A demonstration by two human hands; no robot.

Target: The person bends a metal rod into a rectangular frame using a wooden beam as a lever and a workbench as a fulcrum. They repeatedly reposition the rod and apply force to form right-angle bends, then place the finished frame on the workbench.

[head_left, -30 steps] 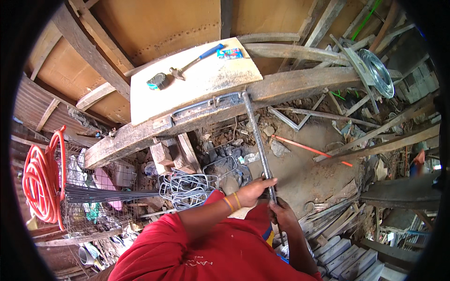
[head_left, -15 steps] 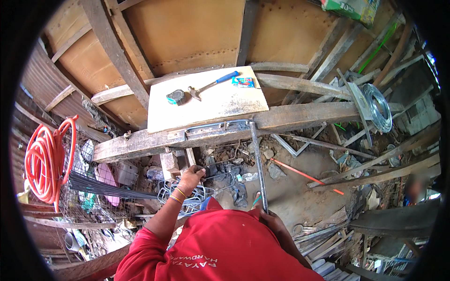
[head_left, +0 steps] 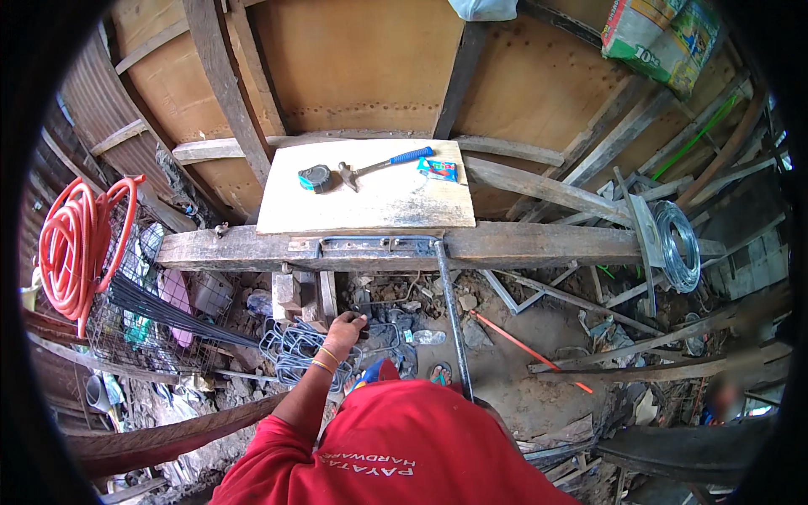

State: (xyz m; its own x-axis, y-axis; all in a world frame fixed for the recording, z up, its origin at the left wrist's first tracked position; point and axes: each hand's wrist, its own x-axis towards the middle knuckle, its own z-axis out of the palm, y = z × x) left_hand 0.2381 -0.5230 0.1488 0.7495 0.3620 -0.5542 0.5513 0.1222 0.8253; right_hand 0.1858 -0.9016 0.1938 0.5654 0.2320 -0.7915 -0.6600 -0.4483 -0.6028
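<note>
My left hand point(head_left: 347, 326) is low below the beam, near a pile of bent steel stirrups point(head_left: 290, 345), fingers curled; what they hold, if anything, is unclear. My right hand is hidden by my red shirt at the lower end of a long metal pipe point(head_left: 449, 303). That pipe's upper end meets bent rod and fittings point(head_left: 379, 242) along the front of the weathered beam point(head_left: 505, 244). A plywood board point(head_left: 295, 210) on the beam bears a tape measure point(head_left: 313, 178), a blue-handled hammer point(head_left: 387, 163) and a small blue packet point(head_left: 437, 170).
A red hose coil point(head_left: 74, 257) hangs left over a wire cage point(head_left: 202, 353) and black rods. A wire coil point(head_left: 673, 244) hangs right. Loose timbers point(head_left: 631, 358), rubble, an orange rod point(head_left: 530, 353) and sandalled feet are below. A blurred person point(head_left: 722, 400) is at far right.
My left hand has let go of the pipe and moved left toward the stirrups. The pipe stands more upright in view. My view has tilted upward, showing more of the wall.
</note>
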